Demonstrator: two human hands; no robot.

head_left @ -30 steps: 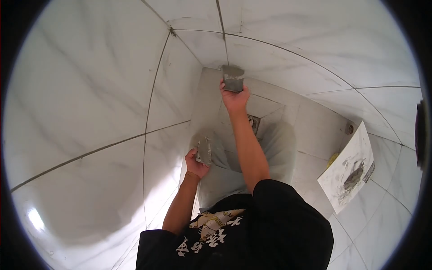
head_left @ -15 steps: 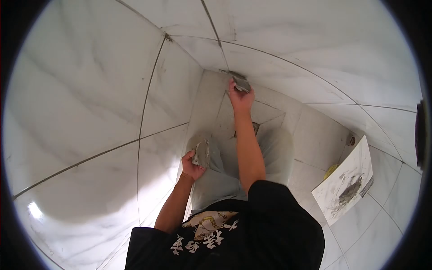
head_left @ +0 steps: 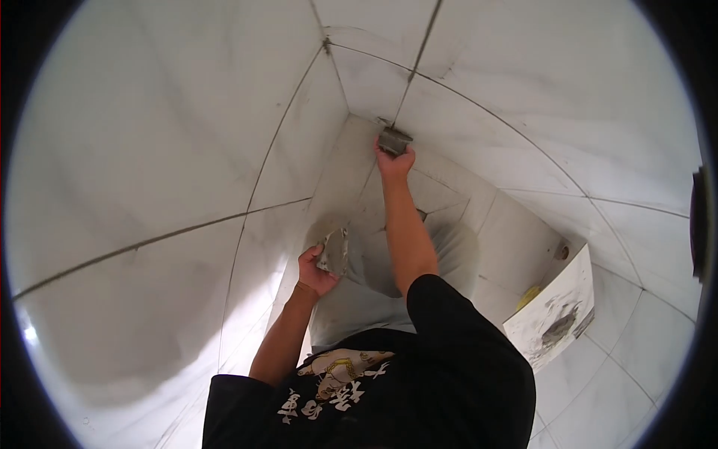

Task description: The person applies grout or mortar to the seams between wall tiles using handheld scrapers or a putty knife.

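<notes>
Right hand (head_left: 395, 162) grips gray scraper (head_left: 394, 141) by foot of tiled wall (head_left: 467, 142). Left hand (head_left: 317, 275) grips flat piece (head_left: 324, 260) smeared with gray paste (head_left: 337, 251).

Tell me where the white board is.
In the head view, the board is at lower right, right of the person's legs and beside a yellow object.

Black T-shirt (head_left: 464, 367) — white lettering (head_left: 345, 397)

I'm seeing wall tiles (head_left: 149, 127) gleaming glossy, smooth, marble-like. Far scraper (head_left: 394, 141) is looking matt, smeared; near scraper (head_left: 336, 252) is showing rough, crusted edges. Board (head_left: 574, 280) is bearing coarse, dull paste (head_left: 559, 328). Shirt (head_left: 467, 374) and trousers (head_left: 359, 308) are appearing matt cloth.
</notes>
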